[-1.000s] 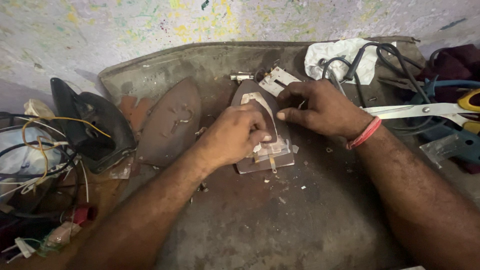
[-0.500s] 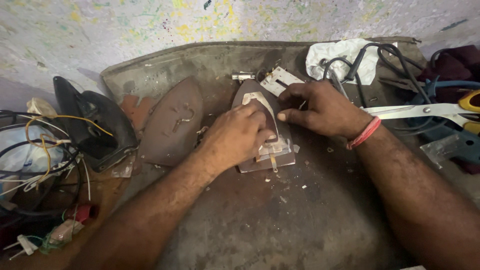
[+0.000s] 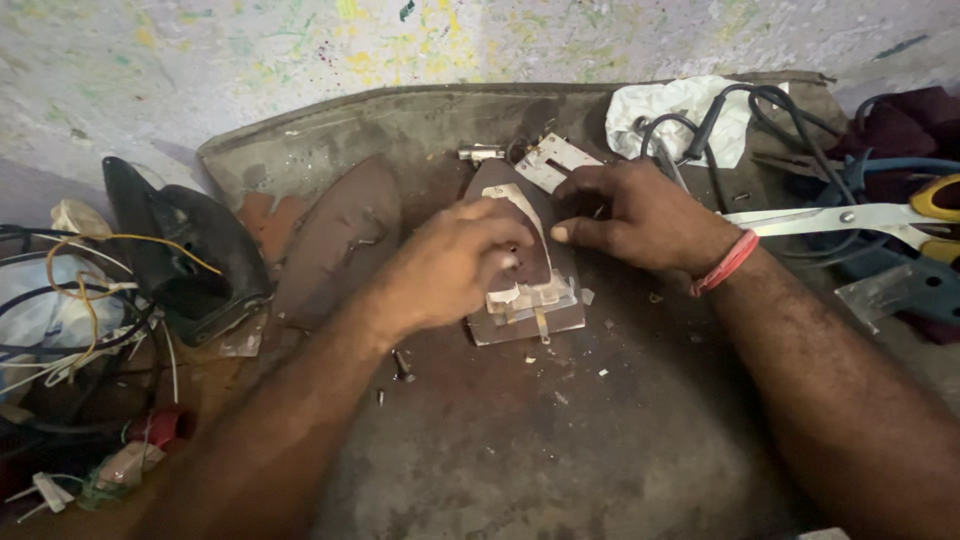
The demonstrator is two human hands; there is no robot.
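Little changed since earlier frame: both hands stay on one iron base (image 3: 528,262) at worktop (image 3: 520,440) centre. Left hand (image 3: 450,265) curled, gripping base; right hand (image 3: 640,212) pinching its top edge. One soleplate (image 3: 335,240), one black shell (image 3: 185,255) left; one scissors (image 3: 850,218) right; two screws (image 3: 400,365) near.

Wall (image 3: 300,50): pale grey, yellow and green paint speckles. Mat (image 3: 560,440): dark grey-brown. Iron cover (image 3: 185,255): black. Wrist band (image 3: 728,264): red. Cloth (image 3: 680,110): white. Scissors (image 3: 860,217): silver blades, yellow handle. Wires (image 3: 80,300): yellow, black, white.
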